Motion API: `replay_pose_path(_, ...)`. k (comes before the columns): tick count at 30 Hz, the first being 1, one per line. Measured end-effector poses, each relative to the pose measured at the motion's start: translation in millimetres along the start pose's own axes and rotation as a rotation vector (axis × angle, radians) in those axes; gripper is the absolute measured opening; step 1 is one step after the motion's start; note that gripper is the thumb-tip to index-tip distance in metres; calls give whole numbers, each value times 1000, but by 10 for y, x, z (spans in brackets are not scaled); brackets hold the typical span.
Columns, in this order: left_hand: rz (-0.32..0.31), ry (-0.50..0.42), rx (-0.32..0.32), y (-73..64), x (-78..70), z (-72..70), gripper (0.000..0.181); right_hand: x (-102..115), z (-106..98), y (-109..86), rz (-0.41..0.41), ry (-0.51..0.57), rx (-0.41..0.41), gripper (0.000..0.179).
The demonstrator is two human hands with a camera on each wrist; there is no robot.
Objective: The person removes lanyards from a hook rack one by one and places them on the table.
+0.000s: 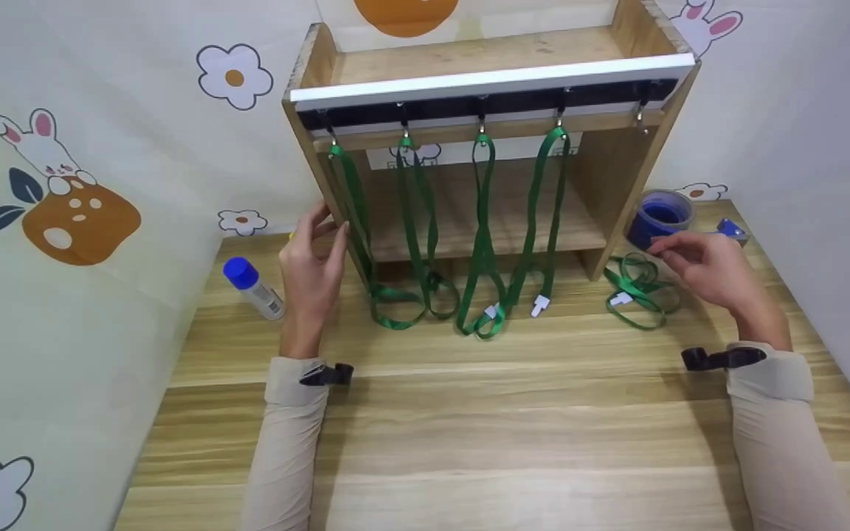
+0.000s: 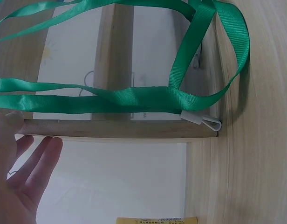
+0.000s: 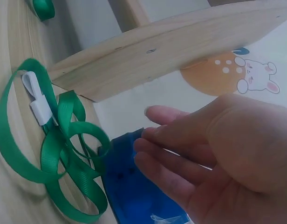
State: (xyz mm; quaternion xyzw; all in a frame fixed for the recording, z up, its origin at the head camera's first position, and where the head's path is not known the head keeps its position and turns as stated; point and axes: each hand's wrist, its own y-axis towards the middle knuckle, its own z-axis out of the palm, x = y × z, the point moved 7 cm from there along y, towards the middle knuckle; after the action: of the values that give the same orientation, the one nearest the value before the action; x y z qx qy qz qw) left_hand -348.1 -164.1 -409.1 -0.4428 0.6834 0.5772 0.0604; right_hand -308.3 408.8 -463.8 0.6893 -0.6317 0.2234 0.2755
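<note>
The right hand [image 1: 713, 269] holds nothing, fingers loosely bent and close together, above a loose lanyard [image 3: 73, 154] near the desk's [image 1: 506, 442] back right corner; the left hand [image 1: 309, 269] pinches the wooden rack's [image 1: 454, 199] left side, probably to steady it. 4 hanging lanyards [image 2: 155, 98] occupy separate hooks, presumably against tangling, with 1 bare hook [image 1: 640, 118] at right. Their lower loops overlap confusingly, and the right hand partly hides a blue object [image 1: 643, 227], perhaps a tape dispenser.
</note>
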Motion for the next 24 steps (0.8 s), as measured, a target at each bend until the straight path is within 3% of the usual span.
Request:
replay_pose_path(6,-9,-13,5,-6,15,10,41,-41,-32,-2,35,-14,-13,24)
replay_pose_path(10,-20,-2,8,-11,17,1,41,49,-85,-8,30,12,-72,27)
replay_pose_path(17,-62,16,8,-24,33,-7,41,597,-98,-71,-46,61,-221,27)
replay_pose_path(24,-70,37,14,-24,22,15,42,1202,278,-97,-182,182,-238,21)
